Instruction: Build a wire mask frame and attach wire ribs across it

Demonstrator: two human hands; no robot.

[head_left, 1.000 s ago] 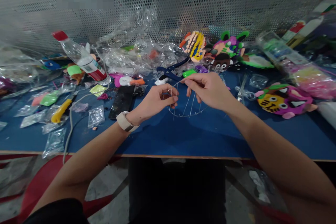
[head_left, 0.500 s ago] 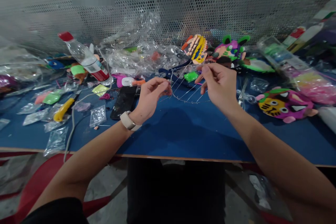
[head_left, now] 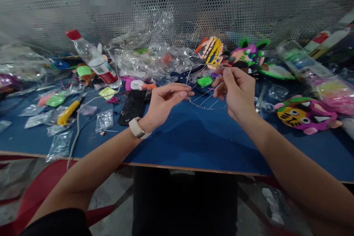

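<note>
A thin wire frame [head_left: 208, 108], curved with several straight wires across it, is held up above the blue table [head_left: 177, 143]. My left hand [head_left: 166, 103], with a pale watch on its wrist, pinches the frame's left side between thumb and fingertips. My right hand [head_left: 239, 94] is closed on the frame's upper right side, thumb against the index finger. Behind the wires lie dark-handled pliers [head_left: 181, 76] and a small green packet [head_left: 205, 81]. A black phone [head_left: 132, 107] rests left of my left hand.
At the left are a bottle [head_left: 96, 62], a yellow cutter [head_left: 68, 113], small packets and a white cable [head_left: 77, 127]. Clear plastic bags [head_left: 149, 61] and colourful clay figures [head_left: 211, 51] line the mesh. A clay mask [head_left: 306, 115] lies at the right.
My left hand has shifted slightly right along the wire frame, its fingers now stretched further over it. My right hand and the frame appear a little further right, as the whole view has shifted.
</note>
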